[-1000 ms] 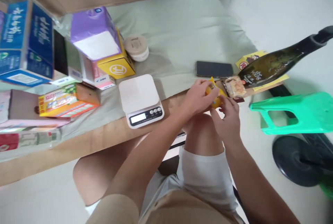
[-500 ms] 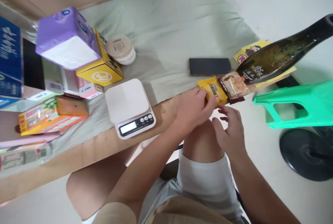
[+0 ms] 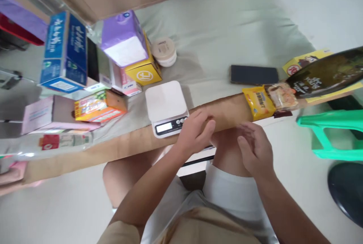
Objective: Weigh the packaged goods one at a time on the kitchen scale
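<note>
My left hand (image 3: pixel 197 131) hovers by the right front corner of the white kitchen scale (image 3: pixel 166 101), its fingers loosely curved and apart with nothing in them. The scale's platform is bare and its display is lit. Over my knee, in front of the wooden edge, my right hand (image 3: pixel 257 149) is open and holds nothing. A yellow snack packet (image 3: pixel 258 102) lies flat on the wooden edge, ahead of my right hand and apart from it. Touching its right side is a clear-wrapped snack (image 3: pixel 282 95). A dark green bottle (image 3: pixel 329 72) lies beyond that.
A black phone (image 3: pixel 254 75) lies behind the packets. At left stand a purple tissue pack (image 3: pixel 124 38), a yellow box (image 3: pixel 144 73), a lidded tub (image 3: pixel 164 52), blue boxes (image 3: pixel 64 51) and an orange box (image 3: pixel 100 106). A green stool (image 3: pixel 334 130) stands at right.
My left hand has come off the yellow packet and moved left to the scale. My right hand has drawn back from the packet. The view has swung left.
</note>
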`<action>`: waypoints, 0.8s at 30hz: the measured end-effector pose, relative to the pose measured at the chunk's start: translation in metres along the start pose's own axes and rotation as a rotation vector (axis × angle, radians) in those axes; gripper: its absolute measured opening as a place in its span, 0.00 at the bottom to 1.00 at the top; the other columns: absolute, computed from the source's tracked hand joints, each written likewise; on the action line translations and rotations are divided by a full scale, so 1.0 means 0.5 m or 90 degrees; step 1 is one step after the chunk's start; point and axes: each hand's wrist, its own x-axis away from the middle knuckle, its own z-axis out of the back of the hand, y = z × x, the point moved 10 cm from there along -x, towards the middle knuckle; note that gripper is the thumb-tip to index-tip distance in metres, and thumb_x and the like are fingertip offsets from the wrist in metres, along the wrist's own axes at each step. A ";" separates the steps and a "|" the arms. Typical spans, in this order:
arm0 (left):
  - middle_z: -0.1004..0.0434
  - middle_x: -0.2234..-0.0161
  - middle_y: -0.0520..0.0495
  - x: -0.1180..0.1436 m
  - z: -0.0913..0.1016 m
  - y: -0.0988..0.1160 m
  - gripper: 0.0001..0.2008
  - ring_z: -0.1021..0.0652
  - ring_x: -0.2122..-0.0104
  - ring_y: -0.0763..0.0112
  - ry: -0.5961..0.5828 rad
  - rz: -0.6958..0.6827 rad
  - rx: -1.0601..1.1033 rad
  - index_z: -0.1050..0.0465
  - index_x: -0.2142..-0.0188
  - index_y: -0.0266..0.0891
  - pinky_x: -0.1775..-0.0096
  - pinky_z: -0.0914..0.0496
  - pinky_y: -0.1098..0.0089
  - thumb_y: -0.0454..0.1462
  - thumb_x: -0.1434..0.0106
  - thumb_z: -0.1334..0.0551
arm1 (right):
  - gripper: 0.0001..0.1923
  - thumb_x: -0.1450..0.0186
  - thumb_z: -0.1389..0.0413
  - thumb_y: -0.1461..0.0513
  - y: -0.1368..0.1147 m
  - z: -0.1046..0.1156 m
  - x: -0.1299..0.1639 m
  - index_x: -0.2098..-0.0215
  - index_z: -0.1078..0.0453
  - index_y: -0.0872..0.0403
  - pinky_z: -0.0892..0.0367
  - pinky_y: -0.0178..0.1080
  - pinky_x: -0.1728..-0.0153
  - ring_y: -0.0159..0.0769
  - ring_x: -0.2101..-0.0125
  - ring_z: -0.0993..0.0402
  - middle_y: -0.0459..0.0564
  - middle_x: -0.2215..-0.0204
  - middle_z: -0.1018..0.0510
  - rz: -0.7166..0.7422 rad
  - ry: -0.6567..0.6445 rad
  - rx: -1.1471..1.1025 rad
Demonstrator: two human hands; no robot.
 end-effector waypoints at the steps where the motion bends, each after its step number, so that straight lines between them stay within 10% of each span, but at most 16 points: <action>1: 0.18 0.61 0.43 0.018 0.031 -0.004 0.16 0.21 0.60 0.65 0.024 -0.006 0.008 0.25 0.59 0.39 0.55 0.27 0.64 0.43 0.25 0.49 | 0.17 0.30 0.42 0.54 -0.017 -0.024 0.002 0.46 0.26 0.50 0.20 0.55 0.45 0.46 0.50 0.18 0.56 0.50 0.17 0.019 -0.028 -0.011; 14: 0.19 0.64 0.47 0.061 0.389 -0.008 0.22 0.20 0.62 0.66 0.330 -0.059 -0.041 0.26 0.64 0.44 0.54 0.25 0.60 0.52 0.22 0.51 | 0.17 0.29 0.42 0.57 -0.189 -0.241 0.006 0.44 0.26 0.50 0.19 0.55 0.45 0.46 0.49 0.16 0.57 0.49 0.16 0.110 -0.203 -0.051; 18: 0.22 0.65 0.50 0.138 0.523 0.013 0.20 0.22 0.62 0.66 0.555 -0.139 -0.089 0.26 0.64 0.46 0.54 0.26 0.59 0.51 0.23 0.48 | 0.17 0.29 0.42 0.55 -0.246 -0.281 -0.015 0.44 0.26 0.49 0.19 0.56 0.44 0.46 0.48 0.16 0.57 0.48 0.17 0.139 -0.217 -0.054; 21: 0.24 0.60 0.49 0.228 0.620 -0.059 0.21 0.23 0.56 0.62 0.783 -0.168 -0.092 0.25 0.59 0.48 0.50 0.26 0.55 0.60 0.29 0.43 | 0.17 0.28 0.43 0.57 -0.330 -0.330 -0.044 0.43 0.28 0.49 0.21 0.54 0.40 0.45 0.44 0.17 0.56 0.45 0.18 0.173 -0.231 -0.114; 24: 0.24 0.42 0.52 0.216 0.661 -0.197 0.33 0.27 0.38 0.58 0.760 -0.067 -0.017 0.29 0.46 0.49 0.34 0.33 0.53 0.68 0.36 0.41 | 0.18 0.29 0.43 0.57 -0.436 -0.410 -0.087 0.42 0.30 0.50 0.23 0.51 0.36 0.43 0.41 0.19 0.54 0.42 0.19 0.209 -0.261 -0.191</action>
